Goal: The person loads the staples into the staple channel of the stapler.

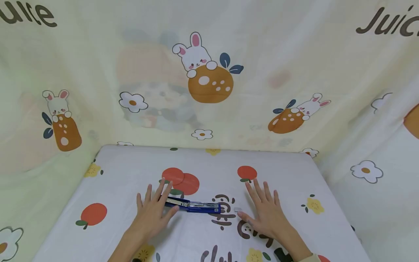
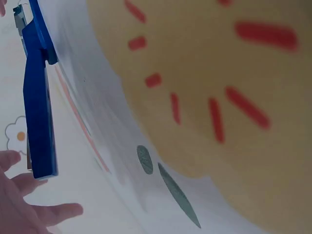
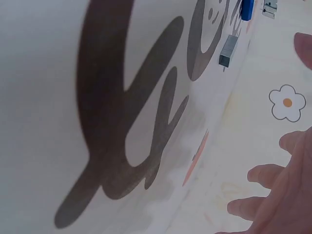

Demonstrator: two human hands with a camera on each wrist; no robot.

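A blue stapler lies on the cloth-covered table, its upper arm swung up from the base and the metal channel showing. My left hand is spread flat at its left end, which sits between thumb and index finger; whether they touch it I cannot tell. In the left wrist view the stapler appears in profile beside the fingers. A small grey strip of staples lies just right of the stapler. My right hand is spread with straight fingers, its thumb tip close to that strip and holding nothing.
The table cloth is white with printed fruit, flowers and lettering. A patterned curtain hangs behind the table and along both sides. A dark object shows by the right wrist at the lower edge.
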